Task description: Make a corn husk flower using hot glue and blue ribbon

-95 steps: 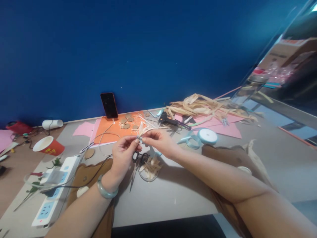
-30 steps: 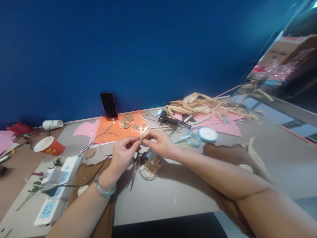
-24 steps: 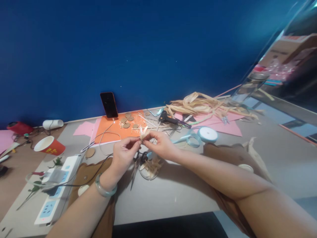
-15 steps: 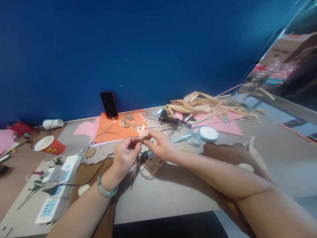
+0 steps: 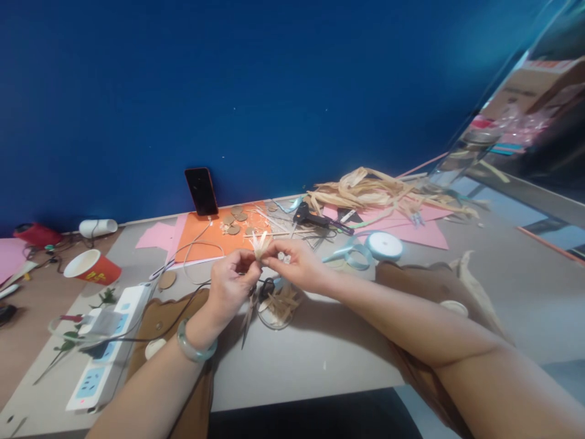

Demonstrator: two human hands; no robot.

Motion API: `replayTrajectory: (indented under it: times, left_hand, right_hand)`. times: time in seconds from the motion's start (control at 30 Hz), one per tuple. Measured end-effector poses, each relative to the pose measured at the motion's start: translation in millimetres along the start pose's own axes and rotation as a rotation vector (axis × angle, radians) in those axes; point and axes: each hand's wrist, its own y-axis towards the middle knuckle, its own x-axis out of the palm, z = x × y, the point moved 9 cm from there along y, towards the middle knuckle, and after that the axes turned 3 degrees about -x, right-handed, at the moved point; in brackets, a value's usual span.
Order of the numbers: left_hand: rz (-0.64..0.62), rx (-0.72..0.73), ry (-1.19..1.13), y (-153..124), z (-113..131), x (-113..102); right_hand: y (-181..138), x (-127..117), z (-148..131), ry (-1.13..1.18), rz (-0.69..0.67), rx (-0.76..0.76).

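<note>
My left grip (image 5: 231, 283) and right grip (image 5: 299, 265) both pinch the base of a small pale husk tuft (image 5: 259, 242), raised over the middle of the grey table (image 5: 329, 366). The tabletop runs back to a deep blue wall (image 5: 274, 91), where a phone (image 5: 202, 191) stands propped by an orange sheet (image 5: 190, 225). Far right of me lies a heap of husks (image 5: 361, 188), with a black glue gun (image 5: 315, 217) and a ribbon spool (image 5: 384, 246) nearer. A dish (image 5: 275, 329) of husk pieces (image 5: 280, 303) sits on the near side, scissors (image 5: 247, 323) just left of it. Well left are a white power strip (image 5: 108, 350) and a red cup (image 5: 98, 269).
</note>
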Motion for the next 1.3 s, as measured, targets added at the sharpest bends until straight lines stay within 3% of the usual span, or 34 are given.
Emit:
replayTrajectory:
  times: [0.17,0.4,0.83,1.1,1.3]
  left_hand:
    - [-0.013,-0.055,-0.011,-0.3,-7.6,2.6]
    - [-0.017,-0.031,-0.012,-1.1,-5.7,4.2]
    - [0.031,0.074,0.023,-4.2,2.7,-0.7]
    - [0.141,0.27,0.238,-13.3,17.6,-6.5]
    - [0.188,0.283,0.218,-15.4,19.2,-9.2]
  right_hand:
    - [4.1,-1.0,9.4,0.107,-0.058,0.085]
    - [0.1,13.0,25.2,0.451,-0.136,0.268]
    - [-3.0,10.6,22.0,0.434,-0.04,0.258]
    - [-6.5,11.3,18.9,0.368,0.047,0.225]
    - [-7.3,12.7,22.1,0.415,0.08,0.227]
